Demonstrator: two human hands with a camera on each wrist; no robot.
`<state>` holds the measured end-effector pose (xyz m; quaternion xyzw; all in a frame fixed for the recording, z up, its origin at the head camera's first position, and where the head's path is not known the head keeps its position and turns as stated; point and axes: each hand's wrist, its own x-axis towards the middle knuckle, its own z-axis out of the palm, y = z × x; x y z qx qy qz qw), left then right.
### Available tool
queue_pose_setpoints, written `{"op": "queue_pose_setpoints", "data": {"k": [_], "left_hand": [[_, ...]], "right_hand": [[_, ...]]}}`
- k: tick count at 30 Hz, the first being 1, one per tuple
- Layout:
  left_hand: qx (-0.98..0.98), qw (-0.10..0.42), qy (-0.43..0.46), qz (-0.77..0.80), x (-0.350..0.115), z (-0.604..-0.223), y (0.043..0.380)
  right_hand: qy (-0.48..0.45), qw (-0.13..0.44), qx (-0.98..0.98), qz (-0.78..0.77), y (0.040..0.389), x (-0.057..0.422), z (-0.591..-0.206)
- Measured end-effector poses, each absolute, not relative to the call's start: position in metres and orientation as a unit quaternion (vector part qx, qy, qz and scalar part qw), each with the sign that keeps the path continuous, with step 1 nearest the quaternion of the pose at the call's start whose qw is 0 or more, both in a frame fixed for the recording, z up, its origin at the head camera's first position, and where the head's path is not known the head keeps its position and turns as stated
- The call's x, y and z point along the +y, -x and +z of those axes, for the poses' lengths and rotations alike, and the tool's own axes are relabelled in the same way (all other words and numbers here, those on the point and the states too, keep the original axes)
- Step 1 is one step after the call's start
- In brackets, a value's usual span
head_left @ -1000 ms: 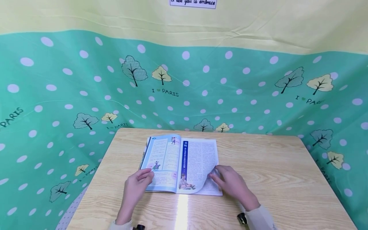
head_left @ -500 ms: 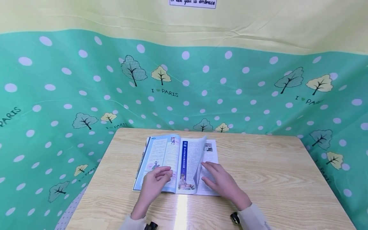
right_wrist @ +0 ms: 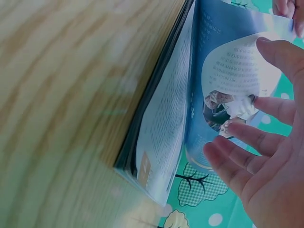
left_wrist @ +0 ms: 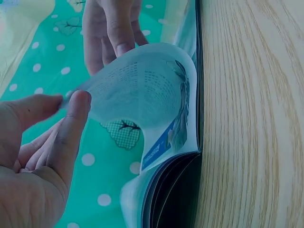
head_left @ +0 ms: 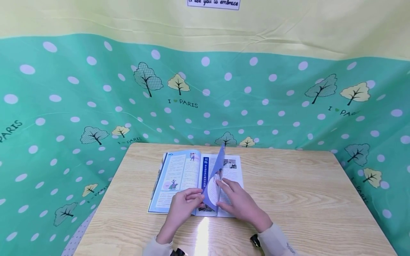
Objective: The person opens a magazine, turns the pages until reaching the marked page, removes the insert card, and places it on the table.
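Note:
An open magazine (head_left: 174, 174) lies on the wooden table, with blue-bordered text on its left page. One leaf (head_left: 219, 161) stands raised and curved near the spine, its blue back side facing right. My left hand (head_left: 184, 204) pinches the leaf's free edge between thumb and index finger; the left wrist view shows the pinched paper (left_wrist: 137, 88) bowed into a curl. My right hand (head_left: 239, 202) is on the other side of the leaf, fingers spread and fairly straight. In the right wrist view its fingertips (right_wrist: 216, 149) lie right at the printed back of the leaf.
The wooden table (head_left: 298, 188) extends to both sides of the magazine. Behind it hangs a green and yellow curtain (head_left: 275, 103) with dots and trees. A black wrist device (head_left: 255, 240) sits at the right sleeve.
The leaf has risen from the right page and swung left toward the spine. My left hand has moved right and taken its edge; my right hand has moved slightly left and released its grip.

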<state>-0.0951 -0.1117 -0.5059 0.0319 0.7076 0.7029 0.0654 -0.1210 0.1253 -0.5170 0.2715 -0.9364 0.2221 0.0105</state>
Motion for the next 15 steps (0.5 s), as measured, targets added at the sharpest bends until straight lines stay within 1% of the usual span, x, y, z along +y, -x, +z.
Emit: {"op": "queue_pose_setpoints", "data": {"k": [4,11,15], "left_hand": [[0.724,0.055,-0.026,0.687,-0.112,-0.508,0.095],[0.734,0.047,-0.015,0.677,-0.12,-0.511,0.096],[0.725,0.038,-0.001,0.687,-0.128,-0.508,0.095]], "right_hand": [[-0.266,-0.001,-0.94,0.212,0.12,0.124,-0.517],[-0.275,0.022,-0.938,0.211,0.119,0.126,-0.517],[-0.274,0.019,-0.938,0.212,0.118,0.128,-0.517]]}}
